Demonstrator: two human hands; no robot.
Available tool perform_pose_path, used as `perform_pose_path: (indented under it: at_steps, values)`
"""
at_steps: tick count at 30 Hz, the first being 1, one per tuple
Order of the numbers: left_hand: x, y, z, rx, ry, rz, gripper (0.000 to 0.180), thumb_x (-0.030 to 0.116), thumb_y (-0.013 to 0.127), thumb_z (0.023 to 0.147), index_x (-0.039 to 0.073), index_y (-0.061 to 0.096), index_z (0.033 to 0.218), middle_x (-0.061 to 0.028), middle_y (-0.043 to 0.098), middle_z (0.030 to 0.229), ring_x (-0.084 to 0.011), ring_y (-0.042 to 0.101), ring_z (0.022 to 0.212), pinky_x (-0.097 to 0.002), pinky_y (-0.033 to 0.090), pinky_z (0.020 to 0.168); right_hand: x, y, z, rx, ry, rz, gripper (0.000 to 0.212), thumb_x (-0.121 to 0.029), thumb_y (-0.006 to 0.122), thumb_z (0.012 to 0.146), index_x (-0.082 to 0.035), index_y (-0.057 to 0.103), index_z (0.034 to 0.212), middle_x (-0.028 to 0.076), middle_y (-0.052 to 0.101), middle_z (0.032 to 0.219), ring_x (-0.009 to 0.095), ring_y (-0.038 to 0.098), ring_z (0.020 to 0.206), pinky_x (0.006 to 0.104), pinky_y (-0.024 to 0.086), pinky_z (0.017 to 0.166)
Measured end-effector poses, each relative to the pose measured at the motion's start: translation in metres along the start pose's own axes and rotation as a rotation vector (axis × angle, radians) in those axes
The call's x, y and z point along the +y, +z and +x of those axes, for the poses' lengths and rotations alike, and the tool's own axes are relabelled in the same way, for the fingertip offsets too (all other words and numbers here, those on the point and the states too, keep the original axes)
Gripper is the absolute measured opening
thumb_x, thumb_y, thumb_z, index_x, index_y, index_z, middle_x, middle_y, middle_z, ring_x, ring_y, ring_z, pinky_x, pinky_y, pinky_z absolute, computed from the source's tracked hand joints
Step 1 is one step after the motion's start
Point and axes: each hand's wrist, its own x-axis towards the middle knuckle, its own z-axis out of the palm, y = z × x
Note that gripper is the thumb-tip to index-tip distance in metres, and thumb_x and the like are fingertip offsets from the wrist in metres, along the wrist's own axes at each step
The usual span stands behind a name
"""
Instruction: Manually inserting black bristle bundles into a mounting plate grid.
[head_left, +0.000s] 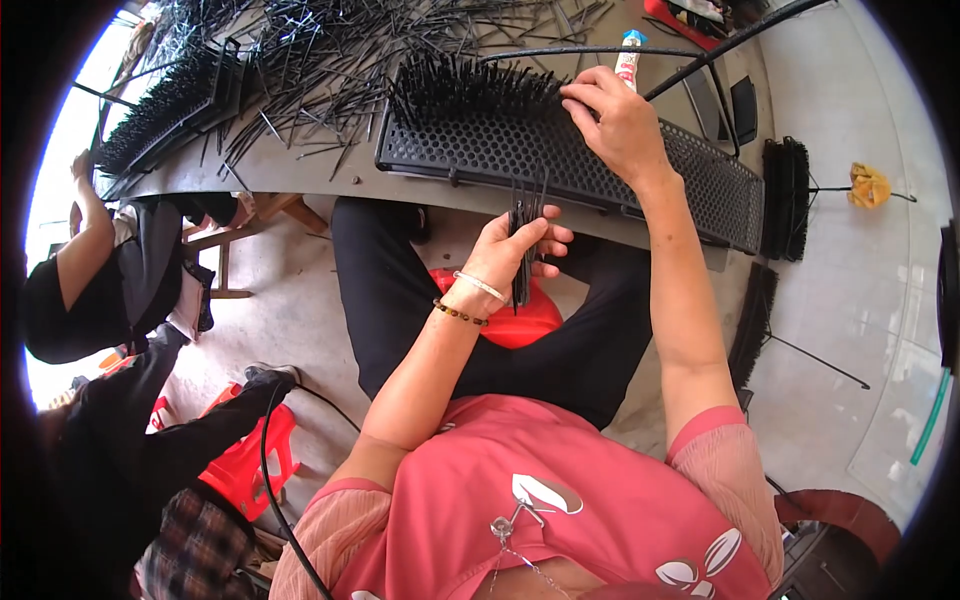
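Note:
My left hand [505, 250] is closed around a bundle of thin black strips [522, 205], held upright just in front of the near edge of a long black perforated panel [690, 175]. Black strips stand up as a dense bristle block [465, 95] from the panel's left part, while rows of bare holes show to the right and along the front. At the right end of this block my right hand [622, 128] has its fingertips pinched together, touching or almost touching the bristles. What lies between those fingertips is too small to make out.
Loose black strips [310, 90] lie heaped across the table [340, 180]. Another bristled panel [170, 110] stands at the left by a person's arm [85, 225]. A white tube with a blue cap [630, 58] is behind my right hand. Finished-looking black brushes [785, 200] sit at the right.

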Motion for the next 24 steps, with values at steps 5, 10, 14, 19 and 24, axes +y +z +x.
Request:
perform_pose_path:
  at_steps: [5,10,14,19,24]
  values:
    - [0.001,-0.002,-0.001,0.017,-0.001,-0.009,0.028,0.015,0.052,0.095,0.0,0.053,0.119,-0.0099,0.066,0.096,-0.0139,0.063,0.081,-0.0256,0.054,0.061,0.005,-0.014,-0.008,0.017,0.135,0.074,0.011,-0.008,0.069,0.078,-0.001,0.065,0.086,0.005,0.061,0.082,0.016,0.052,0.055,0.0274,0.043,0.053]
    - [0.003,0.0,0.0,0.001,0.001,-0.031,0.028,0.014,0.051,0.095,-0.001,0.053,0.119,-0.0104,0.066,0.097,-0.0146,0.064,0.081,-0.0263,0.054,0.062,0.005,-0.007,-0.016,0.009,0.167,0.173,0.01,-0.007,0.069,0.08,0.0,0.065,0.086,0.005,0.059,0.079,0.014,0.048,0.056,0.0264,0.04,0.053]
    - [-0.001,-0.002,0.002,-0.015,0.003,-0.016,0.028,0.014,0.051,0.095,-0.001,0.053,0.119,-0.0106,0.066,0.097,-0.0147,0.064,0.081,-0.0266,0.055,0.062,0.007,0.005,-0.016,0.071,0.167,0.182,0.009,-0.006,0.068,0.08,-0.001,0.065,0.087,0.005,0.058,0.079,0.016,0.051,0.061,0.0274,0.042,0.056]
    - [-0.001,-0.002,0.001,0.004,-0.002,-0.024,0.029,0.013,0.05,0.095,-0.001,0.052,0.12,-0.0108,0.066,0.097,-0.0149,0.064,0.082,-0.027,0.055,0.062,0.003,0.013,-0.014,0.136,0.165,0.102,0.009,-0.006,0.068,0.08,-0.001,0.065,0.087,0.007,0.056,0.079,0.021,0.055,0.066,0.0309,0.045,0.059]
    - [-0.002,-0.001,0.001,-0.002,-0.008,-0.011,0.029,0.013,0.05,0.095,-0.001,0.052,0.12,-0.0103,0.066,0.097,-0.0146,0.063,0.083,-0.0267,0.055,0.062,0.001,0.011,-0.009,0.09,0.157,0.132,0.007,-0.006,0.066,0.082,-0.001,0.062,0.087,0.007,0.055,0.082,0.023,0.055,0.068,0.0323,0.045,0.061]
